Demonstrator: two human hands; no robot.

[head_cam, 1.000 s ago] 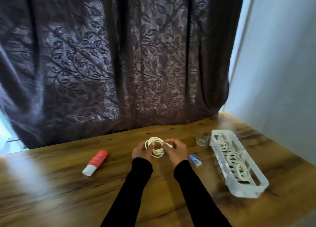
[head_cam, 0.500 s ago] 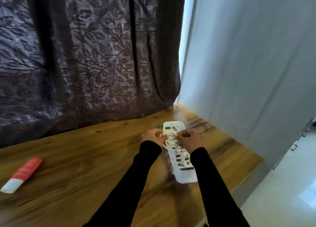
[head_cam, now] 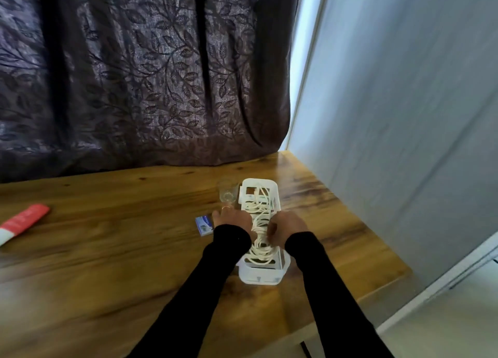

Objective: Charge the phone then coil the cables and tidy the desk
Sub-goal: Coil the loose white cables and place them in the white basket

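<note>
Head view, looking down at a brown wooden desk (head_cam: 107, 250) set against a dark leaf-patterned curtain (head_cam: 134, 74) and a pale wall on the right.

A long white slotted plastic basket (head_cam: 262, 275) lies near the desk's right side, running away from the viewer. Inside it are loose coils of cream-white cable (head_cam: 259, 209), strung along most of its length.

2 arms in black sleeves reach to the basket's middle. The left hand (head_cam: 234, 220) rests at the basket's left edge with fingers spread forward and fairly straight; it seems to hold nothing. The right hand (head_cam: 287, 227) sits at the right edge with fingers curled inward toward the cable; motion blur hides whether it pinches a strand, so I cannot tell.

Just left of the basket stand a small clear glass (head_cam: 227, 192) and a small blue and white box (head_cam: 204, 224). A red and white tube (head_cam: 23, 221) lies well apart at far left.

The cable looks light, soft and springy, likely to uncoil if released loosely. Gripping across the bundled loops, not a single strand, should keep it together. The basket looks light and may slide.
</note>
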